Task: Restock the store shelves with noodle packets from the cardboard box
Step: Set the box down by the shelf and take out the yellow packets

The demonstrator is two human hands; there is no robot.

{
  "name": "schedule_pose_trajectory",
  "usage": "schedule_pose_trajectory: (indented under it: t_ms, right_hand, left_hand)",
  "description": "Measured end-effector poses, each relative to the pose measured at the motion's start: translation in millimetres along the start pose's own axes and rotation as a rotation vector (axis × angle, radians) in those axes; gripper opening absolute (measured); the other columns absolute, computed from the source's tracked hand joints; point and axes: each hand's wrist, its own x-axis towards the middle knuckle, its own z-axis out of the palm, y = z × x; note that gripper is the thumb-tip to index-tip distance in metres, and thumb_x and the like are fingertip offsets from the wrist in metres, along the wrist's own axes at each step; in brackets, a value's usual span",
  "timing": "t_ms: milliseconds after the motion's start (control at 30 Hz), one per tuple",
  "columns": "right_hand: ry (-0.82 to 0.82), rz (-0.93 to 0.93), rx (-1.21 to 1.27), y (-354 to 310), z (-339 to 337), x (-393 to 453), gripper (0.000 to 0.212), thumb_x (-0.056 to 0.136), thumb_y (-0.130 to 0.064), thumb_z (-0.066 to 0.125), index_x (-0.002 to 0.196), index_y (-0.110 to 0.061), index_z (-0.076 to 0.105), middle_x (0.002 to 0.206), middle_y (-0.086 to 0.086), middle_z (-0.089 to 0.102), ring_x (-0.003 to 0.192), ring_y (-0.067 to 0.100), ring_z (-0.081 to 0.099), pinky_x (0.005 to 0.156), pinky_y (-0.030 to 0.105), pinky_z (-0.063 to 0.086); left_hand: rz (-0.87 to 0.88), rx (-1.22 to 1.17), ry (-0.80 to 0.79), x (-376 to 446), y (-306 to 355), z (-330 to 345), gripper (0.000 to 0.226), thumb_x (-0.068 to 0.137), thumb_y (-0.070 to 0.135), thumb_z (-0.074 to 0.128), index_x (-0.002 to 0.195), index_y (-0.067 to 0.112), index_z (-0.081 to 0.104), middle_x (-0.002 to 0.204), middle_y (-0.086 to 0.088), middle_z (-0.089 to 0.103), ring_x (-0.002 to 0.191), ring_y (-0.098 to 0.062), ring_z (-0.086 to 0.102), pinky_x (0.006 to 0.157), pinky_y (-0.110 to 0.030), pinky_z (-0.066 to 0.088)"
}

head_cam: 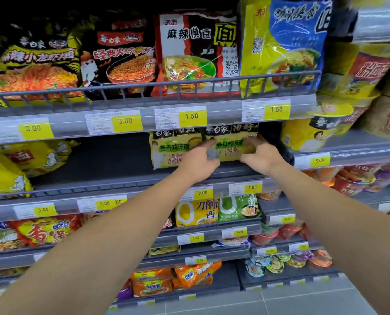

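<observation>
I reach both hands to the grey metal shelf [112, 180]. My left hand [199, 161] and right hand [261, 155], fingers curled, grip a yellow-and-black plastic noodle packet [231, 144] standing upright, touching a matching packet [171, 148] on its left.

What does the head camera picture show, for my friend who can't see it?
Two bare hands, left and right, hold a yellow noodle packet on a grey store shelf, beside a matching packet. More noodle packs fill the shelves above and below.
</observation>
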Motion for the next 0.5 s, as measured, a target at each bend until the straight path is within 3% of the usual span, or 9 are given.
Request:
schedule_pose_trajectory:
  t_ms: [133,367,500]
  right_hand:
    - [0.183,-0.057,0.131,6,0,10,0.042,0.081,-0.028,0.068,0.122,-0.025,0.064,0.129,0.01,0.055,0.113,0.029,0.055,0.097,0.03,0.045]
    - [0.132,-0.089,0.034,10,7,18,0.048,0.079,-0.029,0.065,0.126,-0.033,0.058,0.134,0.008,0.045,0.118,0.032,0.051,0.101,0.033,0.043]
    - [0.15,-0.119,-0.056,12,5,13,0.049,0.08,-0.03,0.064,0.128,-0.034,0.056,0.134,0.008,0.041,0.112,0.035,0.053,0.096,0.036,0.047]
  left_hand:
    - [-0.05,-0.045,0.132,10,6,4,0.054,0.086,0.028,0.065,0.137,0.023,0.049,0.12,-0.005,0.062,0.107,-0.022,0.059,0.077,-0.022,0.041]
    - [0.032,0.192,0.166,14,4,7,0.038,0.09,0.027,0.062,0.122,0.007,0.057,0.111,-0.01,0.053,0.099,-0.02,0.05,0.076,-0.014,0.029]
    - [0.038,0.187,0.166,10,6,6,0.033,0.089,0.009,0.063,0.119,-0.001,0.058,0.103,-0.016,0.061,0.083,-0.009,0.046,0.061,0.006,0.025]
